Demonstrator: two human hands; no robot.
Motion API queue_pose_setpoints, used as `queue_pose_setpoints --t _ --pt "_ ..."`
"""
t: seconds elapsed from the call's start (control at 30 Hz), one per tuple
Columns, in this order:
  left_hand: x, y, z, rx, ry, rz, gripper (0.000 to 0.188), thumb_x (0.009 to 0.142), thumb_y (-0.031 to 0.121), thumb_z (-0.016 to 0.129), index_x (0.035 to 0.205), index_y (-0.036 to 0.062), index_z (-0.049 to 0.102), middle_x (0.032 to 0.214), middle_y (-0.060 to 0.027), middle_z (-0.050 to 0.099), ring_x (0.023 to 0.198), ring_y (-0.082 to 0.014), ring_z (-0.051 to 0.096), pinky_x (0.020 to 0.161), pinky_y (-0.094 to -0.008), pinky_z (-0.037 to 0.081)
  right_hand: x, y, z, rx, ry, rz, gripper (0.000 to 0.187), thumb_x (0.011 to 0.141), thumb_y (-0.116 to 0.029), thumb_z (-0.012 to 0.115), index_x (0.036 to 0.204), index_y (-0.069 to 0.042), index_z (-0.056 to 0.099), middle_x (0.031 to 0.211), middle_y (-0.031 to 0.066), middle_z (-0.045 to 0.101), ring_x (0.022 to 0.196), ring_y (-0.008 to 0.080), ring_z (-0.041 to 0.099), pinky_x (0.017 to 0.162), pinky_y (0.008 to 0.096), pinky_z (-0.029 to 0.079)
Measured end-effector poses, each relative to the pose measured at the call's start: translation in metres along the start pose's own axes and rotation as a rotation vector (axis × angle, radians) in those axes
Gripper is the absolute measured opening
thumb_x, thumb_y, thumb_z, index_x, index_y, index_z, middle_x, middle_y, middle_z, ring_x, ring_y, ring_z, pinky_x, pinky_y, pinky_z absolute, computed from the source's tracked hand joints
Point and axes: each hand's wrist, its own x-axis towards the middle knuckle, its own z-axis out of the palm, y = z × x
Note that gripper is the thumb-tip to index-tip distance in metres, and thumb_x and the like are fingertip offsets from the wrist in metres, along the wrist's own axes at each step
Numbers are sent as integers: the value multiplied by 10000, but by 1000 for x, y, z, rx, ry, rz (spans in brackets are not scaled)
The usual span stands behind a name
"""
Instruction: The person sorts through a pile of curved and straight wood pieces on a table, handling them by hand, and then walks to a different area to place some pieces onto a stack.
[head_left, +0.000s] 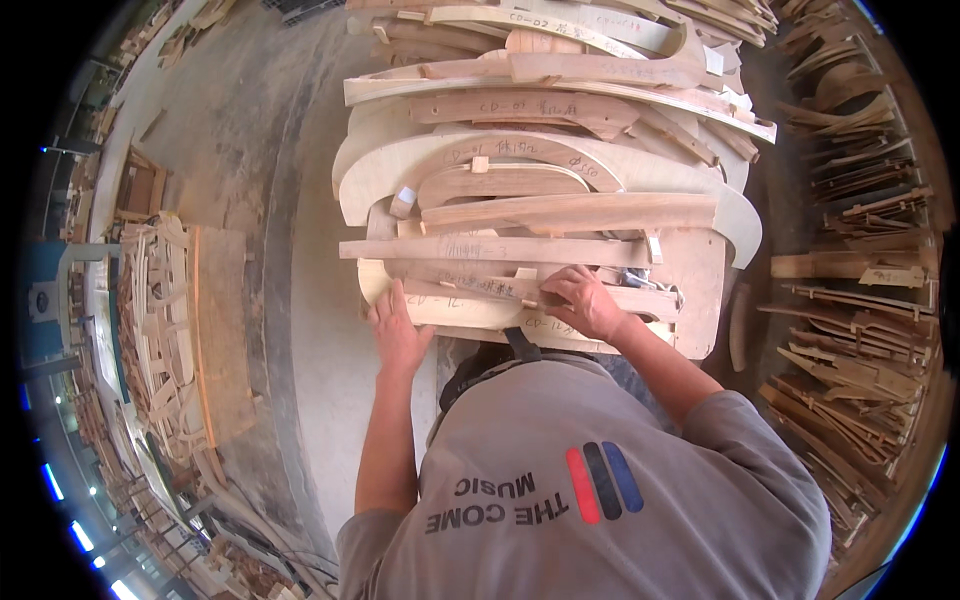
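Observation:
A brown wooden strip with handwriting lies across the near end of a pile of cut wooden templates. My right hand is closed over the strip right of its middle, fingers bent and pinching its upper edge. My left hand lies at the strip's left end, thumb apart from the fingers, on a pale curved board. Just beyond, a long straight strip crosses the pile. A small light block stands up beside the right hand's fingertips. The undersides of the boards are hidden.
Farther up the pile lie a wide curved template, an arched piece and several stacked boards. Racks packed with wooden parts line the right side. At left, cut pieces lie beside a flat panel on the concrete floor.

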Motion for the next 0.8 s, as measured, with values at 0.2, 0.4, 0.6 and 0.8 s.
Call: queue_pose_setpoints --t 0.2,0.4,0.6,0.8 --pt "2 4 -2 -55 -9 -38 1049 661 172 833 1506 16 232 1433 -231 384 1339 -420 323 1149 -500 257 1 -4 -17 -136 -36 125 516 759 -343 771 1198 -106 640 1263 80 576 1220 311 467 1013 488 376" --pt "-2 7 -2 -23 -15 -50 1035 674 188 828 1503 7 236 1446 -230 371 1357 -398 316 1153 -490 262 25 26 -62 -454 295 304 632 778 -271 741 1344 -99 519 1370 103 482 1284 316 411 1078 492 310" --pt "0 10 -8 14 -28 -41 998 675 200 820 1490 12 276 1444 -213 379 1334 -400 335 1118 -469 330 33 53 -78 -646 341 377 564 756 -105 669 1304 -141 543 1264 89 508 1235 309 425 1074 503 279" --pt "-3 5 -4 44 16 -20 989 657 190 827 1476 8 303 1430 -208 391 1306 -402 358 1120 -471 323 32 20 -91 -597 242 345 307 753 -164 699 1047 -116 628 1109 103 548 1136 296 476 994 478 351"
